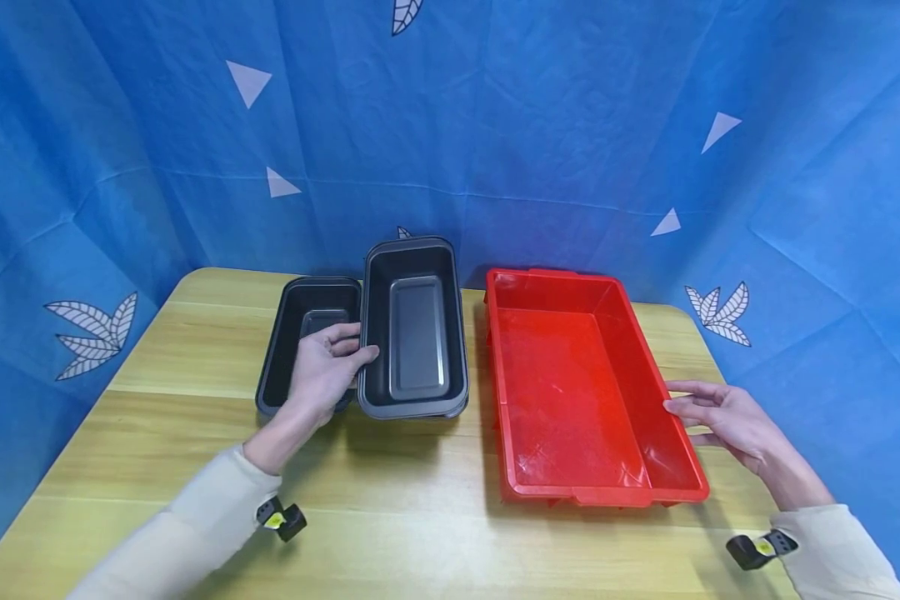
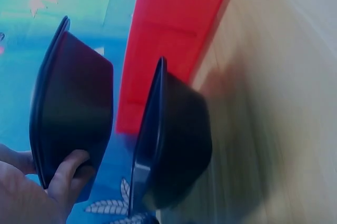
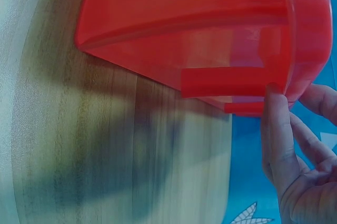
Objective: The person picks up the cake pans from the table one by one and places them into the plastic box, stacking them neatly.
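Your left hand (image 1: 321,367), well apart from the right, pinches the left rim of one black pan (image 1: 418,337), raised above the wooden table (image 1: 405,533) between a second black pan (image 1: 276,367) and a red tray (image 1: 570,400). Your right hand (image 1: 731,421) pinches the tray's right rim.

The pans (image 1: 417,337) are left of the tray (image 1: 570,400).
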Tool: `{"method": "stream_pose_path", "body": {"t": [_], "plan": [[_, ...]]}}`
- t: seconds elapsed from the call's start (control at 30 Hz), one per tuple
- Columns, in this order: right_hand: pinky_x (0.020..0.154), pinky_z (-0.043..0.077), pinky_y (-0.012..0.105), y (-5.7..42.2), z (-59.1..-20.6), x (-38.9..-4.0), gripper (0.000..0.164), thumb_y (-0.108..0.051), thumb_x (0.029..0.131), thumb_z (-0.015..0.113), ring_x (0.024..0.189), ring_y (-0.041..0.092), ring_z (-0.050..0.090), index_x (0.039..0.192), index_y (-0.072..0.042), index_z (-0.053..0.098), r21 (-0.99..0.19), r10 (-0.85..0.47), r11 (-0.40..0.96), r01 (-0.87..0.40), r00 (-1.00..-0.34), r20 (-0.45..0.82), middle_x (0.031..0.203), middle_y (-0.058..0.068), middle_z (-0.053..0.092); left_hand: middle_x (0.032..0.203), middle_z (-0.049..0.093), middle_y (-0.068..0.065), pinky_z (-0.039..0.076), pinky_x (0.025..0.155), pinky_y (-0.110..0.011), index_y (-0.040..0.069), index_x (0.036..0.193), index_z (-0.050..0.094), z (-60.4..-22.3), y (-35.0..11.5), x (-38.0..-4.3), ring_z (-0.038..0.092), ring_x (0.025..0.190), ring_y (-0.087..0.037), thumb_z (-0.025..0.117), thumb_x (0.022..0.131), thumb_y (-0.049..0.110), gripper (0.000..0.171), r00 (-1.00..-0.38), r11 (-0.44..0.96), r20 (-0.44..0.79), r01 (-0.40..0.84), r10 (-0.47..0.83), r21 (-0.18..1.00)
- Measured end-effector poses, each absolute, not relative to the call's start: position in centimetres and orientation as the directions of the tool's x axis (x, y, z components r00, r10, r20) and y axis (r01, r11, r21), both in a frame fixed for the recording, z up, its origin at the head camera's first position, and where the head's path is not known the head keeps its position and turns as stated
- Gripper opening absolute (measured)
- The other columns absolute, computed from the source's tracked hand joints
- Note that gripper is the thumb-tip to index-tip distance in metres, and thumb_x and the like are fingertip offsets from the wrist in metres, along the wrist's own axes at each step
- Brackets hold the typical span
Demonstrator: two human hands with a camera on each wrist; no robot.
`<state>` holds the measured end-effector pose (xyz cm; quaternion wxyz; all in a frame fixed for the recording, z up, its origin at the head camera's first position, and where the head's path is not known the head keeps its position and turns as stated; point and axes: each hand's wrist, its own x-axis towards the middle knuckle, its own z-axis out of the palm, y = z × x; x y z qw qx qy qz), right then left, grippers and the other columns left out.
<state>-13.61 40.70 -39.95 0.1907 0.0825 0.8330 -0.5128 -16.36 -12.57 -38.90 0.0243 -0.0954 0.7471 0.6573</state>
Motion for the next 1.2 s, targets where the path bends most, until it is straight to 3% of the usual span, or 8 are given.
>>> {"method": "stream_pose_path", "body": {"t": [0.37, 0.63, 1.03, 1.2], "plan": [[0.082, 0.069, 0.035, 40.9, -40.0, -13.6, 0.071, -0.027, 0.105, 0.066, 0.093, 0.008, 0.076, 0.158, 0.008, 0.036, -0.821, -0.057, 0.454, 0.347, -0.908, -0.415, 0.103, -0.020, 0.075, 0.128, 0.072, -0.025, 0.061, 0.057, -0.021, 0.003, 0.142, 0.063, -38.8, -8.9, -16.8, 0.075, 0.081, -0.010, 0.073, 0.095, 0.004, 0.048, -0.981, 0.049, -0.179, -0.183, -0.075, 0.982], [0.082, 0.069, 0.035, 40.8, -40.0, -13.6, 0.072, -0.028, 0.105, 0.066, 0.092, 0.008, 0.075, 0.158, 0.009, 0.034, -0.820, -0.061, 0.457, 0.345, -0.908, -0.415, 0.102, -0.020, 0.075, 0.119, 0.076, -0.024, 0.064, 0.058, -0.024, 0.001, 0.138, 0.065, -38.6, -5.9, -16.9, 0.075, 0.076, -0.012, 0.074, 0.094, 0.000, 0.045, -0.983, -0.027, -0.180, -0.179, -0.045, 0.983], [0.083, 0.069, 0.035, 40.7, -40.0, -13.7, 0.073, -0.029, 0.105, 0.066, 0.094, 0.010, 0.076, 0.159, 0.009, 0.033, -0.814, -0.064, 0.469, 0.342, -0.907, -0.417, 0.102, -0.022, 0.074, 0.119, 0.077, -0.021, 0.068, 0.070, -0.033, 0.002, 0.139, 0.065, -37.9, -2.0, -16.4, 0.079, 0.093, -0.021, 0.074, 0.095, 0.002, 0.045, -0.975, -0.054, -0.222, -0.221, -0.001, 0.974], [0.083, 0.069, 0.036, 40.8, -40.0, -13.7, 0.072, -0.028, 0.105, 0.065, 0.093, 0.009, 0.076, 0.159, 0.009, 0.033, -0.819, -0.067, 0.463, 0.339, -0.908, -0.413, 0.102, -0.021, 0.074, 0.117, 0.076, -0.021, 0.068, 0.066, -0.031, 0.002, 0.138, 0.065, -37.9, -0.4, -16.6, 0.077, 0.085, -0.016, 0.074, 0.094, 0.000, 0.045, -0.971, -0.081, -0.240, -0.239, 0.007, 0.968]]}}
